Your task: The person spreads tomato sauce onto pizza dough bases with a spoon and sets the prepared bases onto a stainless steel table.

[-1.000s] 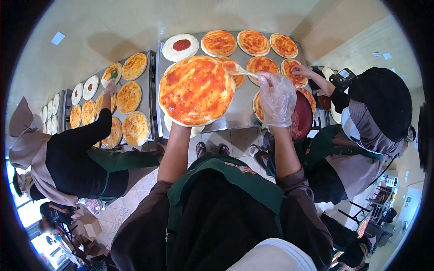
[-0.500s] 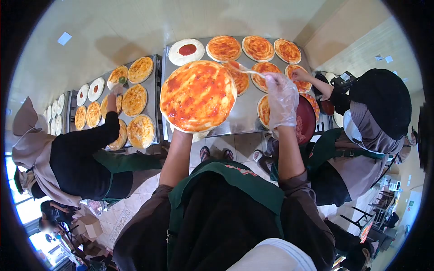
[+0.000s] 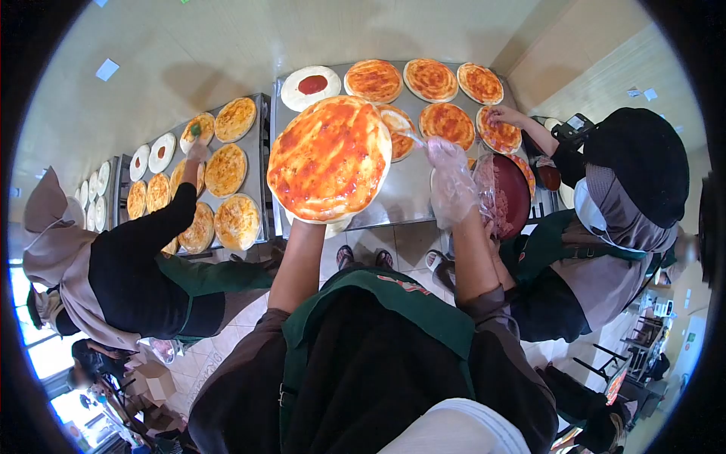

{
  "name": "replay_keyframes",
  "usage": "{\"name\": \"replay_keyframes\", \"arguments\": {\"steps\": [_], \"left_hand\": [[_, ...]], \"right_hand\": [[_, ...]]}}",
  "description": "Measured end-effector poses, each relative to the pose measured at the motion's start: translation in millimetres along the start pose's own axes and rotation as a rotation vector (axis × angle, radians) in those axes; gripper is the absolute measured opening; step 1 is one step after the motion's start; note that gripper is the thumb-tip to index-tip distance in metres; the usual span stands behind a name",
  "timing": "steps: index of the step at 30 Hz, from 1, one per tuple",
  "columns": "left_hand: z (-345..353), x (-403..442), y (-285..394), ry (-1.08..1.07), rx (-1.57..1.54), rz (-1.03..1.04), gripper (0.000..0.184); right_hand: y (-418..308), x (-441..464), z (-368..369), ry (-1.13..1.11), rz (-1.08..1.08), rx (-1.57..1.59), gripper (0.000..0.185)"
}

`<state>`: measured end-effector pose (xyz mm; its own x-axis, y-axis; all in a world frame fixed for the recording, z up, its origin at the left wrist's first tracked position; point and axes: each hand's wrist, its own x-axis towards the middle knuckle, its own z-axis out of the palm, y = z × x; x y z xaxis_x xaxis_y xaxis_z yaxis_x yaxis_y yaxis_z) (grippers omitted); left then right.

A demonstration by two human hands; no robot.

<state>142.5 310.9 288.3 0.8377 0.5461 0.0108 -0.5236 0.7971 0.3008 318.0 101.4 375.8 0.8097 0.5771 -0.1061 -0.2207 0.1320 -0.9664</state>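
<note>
My left hand, mostly hidden, holds up a round pizza base [image 3: 329, 160] from below; only the wrist [image 3: 308, 231] shows under its front edge. Red sauce is streaked over the top, with a pale rim left bare. My right hand [image 3: 451, 175], in a clear plastic glove, is closed on a pale spoon-like utensil [image 3: 409, 135] just right of that base. The utensil's tip is blurred and lies over another sauced base [image 3: 397, 121] on the metal table [image 3: 363, 217].
Several sauced bases [image 3: 447, 125] and one white base with a sauce blob [image 3: 311, 87] lie on the table. A co-worker at right has a dark red bowl [image 3: 516, 185] of pink shredded filling. Another co-worker [image 3: 144, 257] works at the left table over more bases.
My right hand has moved left and slightly down with the utensil. The base on my left hand has shifted slightly up and left. The left co-worker's hand has moved up.
</note>
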Motion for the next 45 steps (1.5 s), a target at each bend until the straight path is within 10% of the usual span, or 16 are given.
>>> {"name": "replay_keyframes", "arguments": {"steps": [22, 33, 41, 45], "left_hand": [[-5, 17, -3, -0.056, -0.016, -0.066, 0.070], [-98, 8, -120, -0.172, -0.404, -0.551, 0.067], [-83, -26, -145, 0.119, -0.236, -0.344, 0.071], [-78, -83, -145, 0.426, -0.330, -0.373, 0.105]], "right_hand": [[44, -64, -40, 0.185, -0.028, -0.207, 0.027], [42, -118, -93, 0.164, 0.091, -0.101, 0.030], [52, -148, -86, 0.350, 0.090, -0.009, 0.032], [55, -154, -92, 0.332, 0.078, -0.096, 0.032]]}}
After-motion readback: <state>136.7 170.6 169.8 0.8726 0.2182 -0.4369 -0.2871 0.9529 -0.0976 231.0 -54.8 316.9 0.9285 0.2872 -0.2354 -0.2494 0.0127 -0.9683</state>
